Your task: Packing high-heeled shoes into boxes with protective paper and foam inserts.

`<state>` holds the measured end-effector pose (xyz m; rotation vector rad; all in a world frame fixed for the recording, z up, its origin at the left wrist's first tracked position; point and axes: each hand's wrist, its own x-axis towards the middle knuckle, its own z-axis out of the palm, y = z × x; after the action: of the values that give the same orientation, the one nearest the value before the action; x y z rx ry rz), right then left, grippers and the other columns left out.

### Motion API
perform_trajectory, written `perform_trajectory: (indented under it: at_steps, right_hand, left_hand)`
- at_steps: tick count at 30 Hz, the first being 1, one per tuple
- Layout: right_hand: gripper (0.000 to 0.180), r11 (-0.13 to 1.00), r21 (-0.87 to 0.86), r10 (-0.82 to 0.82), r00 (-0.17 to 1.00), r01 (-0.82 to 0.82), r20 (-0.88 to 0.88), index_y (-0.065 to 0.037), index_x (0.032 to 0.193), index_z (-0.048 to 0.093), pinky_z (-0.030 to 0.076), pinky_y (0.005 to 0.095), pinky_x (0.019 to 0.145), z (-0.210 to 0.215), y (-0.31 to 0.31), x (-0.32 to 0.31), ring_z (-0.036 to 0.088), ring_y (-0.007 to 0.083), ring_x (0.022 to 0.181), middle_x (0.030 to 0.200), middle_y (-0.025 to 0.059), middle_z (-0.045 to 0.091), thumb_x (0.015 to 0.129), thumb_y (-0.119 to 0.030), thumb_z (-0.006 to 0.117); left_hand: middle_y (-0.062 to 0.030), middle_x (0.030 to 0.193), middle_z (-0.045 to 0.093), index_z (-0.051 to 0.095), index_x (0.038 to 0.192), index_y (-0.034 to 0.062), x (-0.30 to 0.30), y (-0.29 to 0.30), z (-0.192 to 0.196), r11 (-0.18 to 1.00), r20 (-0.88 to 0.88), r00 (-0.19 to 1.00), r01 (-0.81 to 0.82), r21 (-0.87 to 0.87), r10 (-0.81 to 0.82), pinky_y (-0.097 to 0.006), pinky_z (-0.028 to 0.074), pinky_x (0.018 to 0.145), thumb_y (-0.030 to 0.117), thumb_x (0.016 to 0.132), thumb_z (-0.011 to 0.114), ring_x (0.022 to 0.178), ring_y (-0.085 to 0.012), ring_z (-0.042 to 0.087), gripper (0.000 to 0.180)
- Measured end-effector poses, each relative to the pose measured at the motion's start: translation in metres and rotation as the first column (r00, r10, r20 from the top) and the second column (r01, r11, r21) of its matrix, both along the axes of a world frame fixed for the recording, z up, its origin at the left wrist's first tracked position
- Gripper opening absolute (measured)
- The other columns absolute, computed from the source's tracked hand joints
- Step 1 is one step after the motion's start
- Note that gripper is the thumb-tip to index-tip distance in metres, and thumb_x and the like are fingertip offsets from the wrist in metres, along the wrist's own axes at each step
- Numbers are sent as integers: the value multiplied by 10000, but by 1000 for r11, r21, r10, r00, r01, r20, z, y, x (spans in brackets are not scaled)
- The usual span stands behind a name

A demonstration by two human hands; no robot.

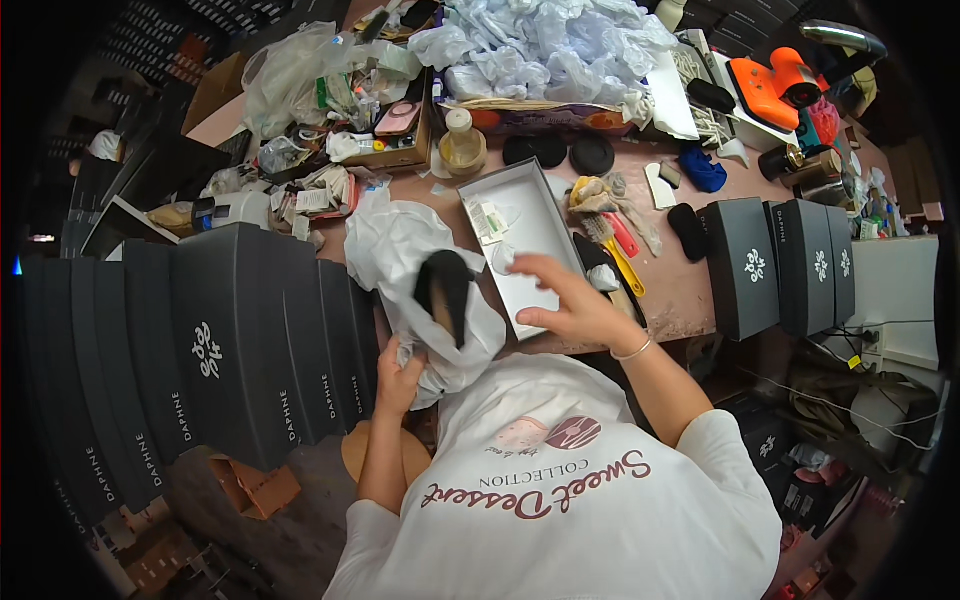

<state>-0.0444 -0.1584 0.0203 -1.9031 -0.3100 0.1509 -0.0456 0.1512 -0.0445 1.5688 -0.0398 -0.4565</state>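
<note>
My left hand (pixel 398 375) is closed on the lower edge of a sheet of white tissue paper (pixel 390 230), which is crumpled and spread on the bench. On the paper lies a black shoe (pixel 442 285), partly wrapped; its outline is slightly blurred. My right hand (pixel 575 305) hovers with fingers apart over the near end of an open shoebox part (pixel 545 225), grey outside and white inside. Inside that box, near its left wall, lies a small white packet (pixel 489 223). I cannot tell whether my right fingers touch the box.
Dark shoeboxes (pixel 240 340) stand in a row at left; more boxes (pixel 740 270) stand at right. A yellow-handled brush (pixel 615 250) and a rag (pixel 600 193) lie beside the open box. Beyond are a bottle (pixel 461 140), a heap of white tissue (pixel 550 50) and an orange tool (pixel 775 85).
</note>
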Motion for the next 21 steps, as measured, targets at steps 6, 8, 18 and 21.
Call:
perform_trajectory:
  at_steps: [6,8,18,21]
  right_hand:
    - [517,953,293,13,951,82,-307,2,1194,572,420,307,953,3,-31,-21,566,182,1061,1116,116,627,752,-211,732]
    - [426,834,327,-306,866,444,-397,7,1150,597,431,288,929,-11,-82,-51,565,147,1027,1091,84,626,764,-138,700]
    - [421,289,123,-947,302,949,-111,-6,1218,560,385,311,986,-84,-144,-137,535,188,1104,1183,103,588,826,-119,666]
    - [392,291,-86,-955,285,953,-79,-13,1210,556,407,336,962,-120,-138,-133,530,239,1119,1207,136,568,856,-151,654]
  left_hand:
    - [-53,1050,632,590,1167,26,25,-21,33,863,-61,893,446,238,-445,-272,464,825,102,826,669,905,-115,560,358]
    - [-67,1076,610,580,1180,6,31,-10,26,977,-115,985,143,158,-126,-259,457,838,59,849,649,939,-117,550,342]
    - [-223,1310,469,529,1231,-14,102,-50,15,518,652,640,-425,742,-408,-442,327,1036,90,814,636,1232,-375,420,443]
    - [-166,1262,533,573,1188,19,115,-123,34,712,573,545,63,700,-612,-431,304,1067,167,841,630,1238,-337,448,381]
